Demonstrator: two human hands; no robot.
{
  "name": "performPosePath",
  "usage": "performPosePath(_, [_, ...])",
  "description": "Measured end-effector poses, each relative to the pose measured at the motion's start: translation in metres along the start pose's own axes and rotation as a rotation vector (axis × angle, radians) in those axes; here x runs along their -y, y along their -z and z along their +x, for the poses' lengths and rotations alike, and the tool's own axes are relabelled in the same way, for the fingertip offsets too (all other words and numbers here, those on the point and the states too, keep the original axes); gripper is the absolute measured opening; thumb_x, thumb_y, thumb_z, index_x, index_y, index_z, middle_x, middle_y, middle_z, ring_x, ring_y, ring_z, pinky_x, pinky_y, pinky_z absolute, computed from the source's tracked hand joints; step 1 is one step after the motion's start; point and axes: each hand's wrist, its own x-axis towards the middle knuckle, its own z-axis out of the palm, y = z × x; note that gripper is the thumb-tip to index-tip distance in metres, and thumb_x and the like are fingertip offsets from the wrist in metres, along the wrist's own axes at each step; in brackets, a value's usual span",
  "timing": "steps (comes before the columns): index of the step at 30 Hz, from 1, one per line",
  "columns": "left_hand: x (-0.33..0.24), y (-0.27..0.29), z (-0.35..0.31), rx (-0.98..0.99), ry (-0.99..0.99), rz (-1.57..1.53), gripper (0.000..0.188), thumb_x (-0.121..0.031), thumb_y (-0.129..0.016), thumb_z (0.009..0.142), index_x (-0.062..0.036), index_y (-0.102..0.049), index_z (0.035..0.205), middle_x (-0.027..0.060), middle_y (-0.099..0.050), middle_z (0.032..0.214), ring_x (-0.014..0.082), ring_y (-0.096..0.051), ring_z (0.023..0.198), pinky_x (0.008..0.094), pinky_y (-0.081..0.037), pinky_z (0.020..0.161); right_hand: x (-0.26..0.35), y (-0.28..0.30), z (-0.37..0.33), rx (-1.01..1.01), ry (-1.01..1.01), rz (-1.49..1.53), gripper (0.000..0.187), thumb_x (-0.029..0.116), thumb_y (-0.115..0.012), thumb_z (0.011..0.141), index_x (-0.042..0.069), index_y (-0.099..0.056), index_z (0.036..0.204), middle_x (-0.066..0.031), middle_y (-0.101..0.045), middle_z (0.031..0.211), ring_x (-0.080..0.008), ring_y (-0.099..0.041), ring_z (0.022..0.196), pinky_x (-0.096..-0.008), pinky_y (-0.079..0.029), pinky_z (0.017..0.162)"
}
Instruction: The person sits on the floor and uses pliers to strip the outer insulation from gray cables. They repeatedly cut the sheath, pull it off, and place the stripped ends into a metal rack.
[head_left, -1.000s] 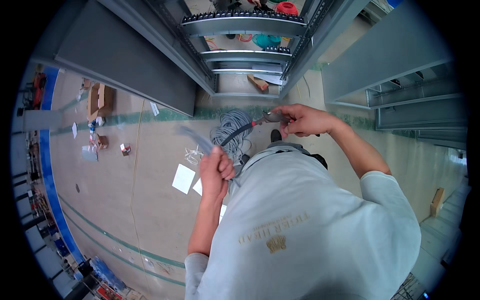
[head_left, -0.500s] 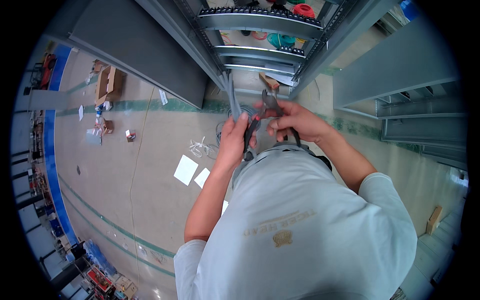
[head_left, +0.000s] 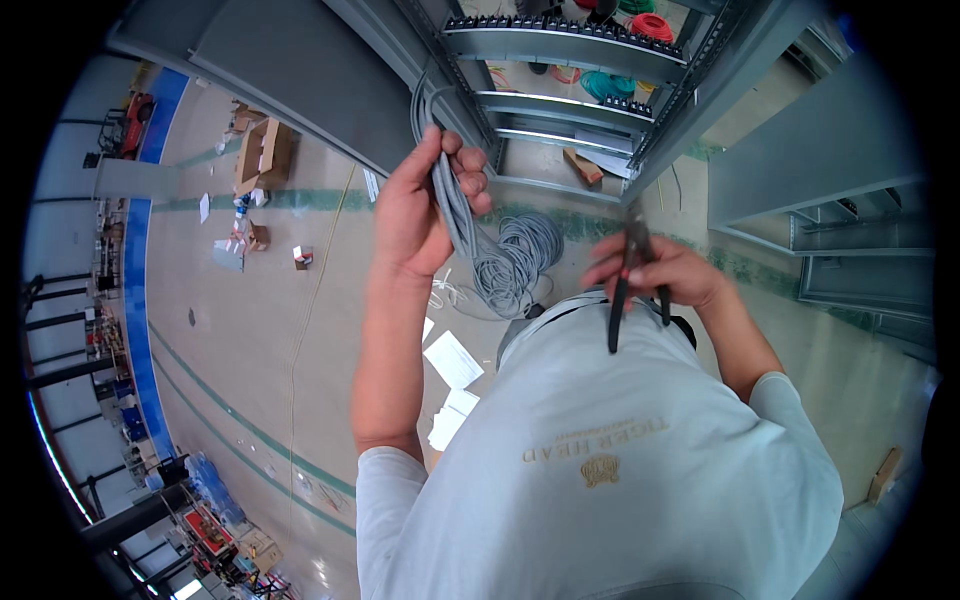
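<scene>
My left hand [head_left: 425,205] is closed round a bundle of grey cables [head_left: 452,205], raised beside the upright of a grey metal cabinet [head_left: 565,48]. The looped upper ends of the bundle stand above my fingers. In my right hand [head_left: 675,272] is a pair of pliers [head_left: 634,262] with dark handles, held in front of my shirt; the jaws point toward the cabinet and are slightly blurred. Below and between my hands, a large coil of grey cable [head_left: 515,262] lies on the floor. A thinner white cord [head_left: 445,292] is next to it.
The cabinet's open door [head_left: 300,85] stands at the left, and another grey cabinet [head_left: 810,170] at the right. White papers [head_left: 453,360] lie on the floor near my left forearm. Farther left is an open cardboard box [head_left: 264,155]. Red wire coils [head_left: 652,27] show behind the cabinet rails.
My left hand has moved left and up with the grey cables, away from the pliers. My right hand has shifted right with the pliers. The coil on the floor now shows fully.
</scene>
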Motion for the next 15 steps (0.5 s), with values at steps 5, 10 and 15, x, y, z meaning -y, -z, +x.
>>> performPosePath(5, [-0.014, -0.023, 0.007, 0.165, 0.009, -0.092, 0.025, -0.028, -0.045, 0.111, -0.0041, -0.049, 0.105, 0.0064, -0.05, 0.097, 0.0104, -0.053, 0.074, 0.0305, -0.063, 0.068, -0.024, -0.015, -0.002, 0.146, 0.003, 0.216, 0.051, 0.01, -0.055, 0.095, -0.002, -0.047, 0.144, -0.0311, -0.066, 0.124, -0.0195, -0.065, 0.077, -0.0302, -0.056, 0.064])
performPosePath(10, [-0.012, -0.033, 0.006, 0.17, 0.01, -0.06, 0.024, -0.028, -0.045, 0.111, -0.0043, -0.049, 0.105, 0.0068, -0.049, 0.097, 0.0103, -0.053, 0.075, 0.0311, -0.064, 0.068, -0.024, -0.022, -0.007, 0.155, -0.046, 0.042, 0.05, 0.006, -0.055, 0.091, -0.004, -0.051, 0.14, -0.0329, -0.063, 0.128, -0.026, -0.072, 0.085, -0.0305, -0.061, 0.07])
performPosePath(15, [-0.013, -0.037, 0.002, 0.137, 0.034, 0.07, 0.025, -0.028, -0.046, 0.111, -0.0045, -0.049, 0.104, 0.0062, -0.048, 0.097, 0.0111, -0.054, 0.077, 0.0325, -0.066, 0.069, 0.002, -0.069, 0.02, -0.327, 0.204, -0.19, 0.04, 0.016, -0.06, 0.1, 0.0, -0.054, 0.136, -0.0207, -0.066, 0.123, -0.021, -0.072, 0.097, -0.0305, -0.062, 0.079])
